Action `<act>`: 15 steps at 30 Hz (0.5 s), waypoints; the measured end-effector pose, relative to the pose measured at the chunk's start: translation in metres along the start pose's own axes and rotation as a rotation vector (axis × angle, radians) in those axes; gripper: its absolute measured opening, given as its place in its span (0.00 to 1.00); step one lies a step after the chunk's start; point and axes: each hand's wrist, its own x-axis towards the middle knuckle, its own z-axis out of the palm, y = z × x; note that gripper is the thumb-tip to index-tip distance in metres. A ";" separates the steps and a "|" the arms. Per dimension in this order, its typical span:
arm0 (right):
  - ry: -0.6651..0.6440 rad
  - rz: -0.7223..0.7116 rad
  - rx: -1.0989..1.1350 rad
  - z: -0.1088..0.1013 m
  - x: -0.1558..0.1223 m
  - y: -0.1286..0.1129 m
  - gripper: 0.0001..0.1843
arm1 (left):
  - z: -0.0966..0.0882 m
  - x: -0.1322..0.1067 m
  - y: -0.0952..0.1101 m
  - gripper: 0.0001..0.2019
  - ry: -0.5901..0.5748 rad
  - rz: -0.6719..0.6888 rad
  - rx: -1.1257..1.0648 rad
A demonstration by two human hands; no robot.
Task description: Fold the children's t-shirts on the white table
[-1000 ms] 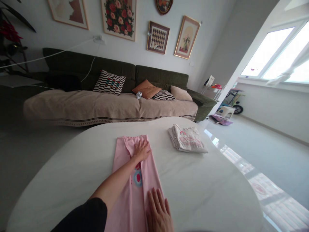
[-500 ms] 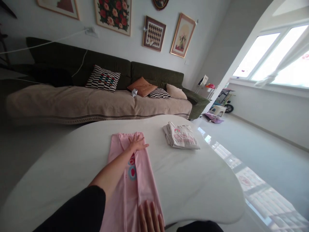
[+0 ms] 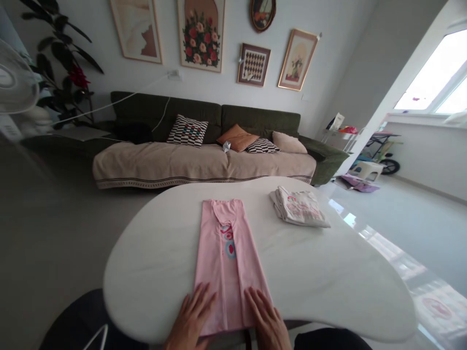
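Note:
A pink garment lies on the white table with both long sides folded inward, so that a strip of red and blue print shows down its middle. My left hand rests on its near left edge, fingers spread. On the near right edge lies my right hand, its fingers stretched out flat on the cloth. Neither hand grips the fabric. To the right sits a folded white garment with a pink print, apart from both hands.
The white table has a rounded, curving edge. Behind it stands a green sofa with a beige cover and several cushions. A fan is at the far left. At the right, a white stool stands on the floor.
My left hand has moved from the far end of the pink garment back to its near left edge. My right hand still lies at the near right. The view has turned left.

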 end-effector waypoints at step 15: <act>-0.235 -0.096 0.305 -0.052 -0.022 0.013 0.16 | 0.009 -0.041 -0.011 0.30 -0.095 0.188 -0.103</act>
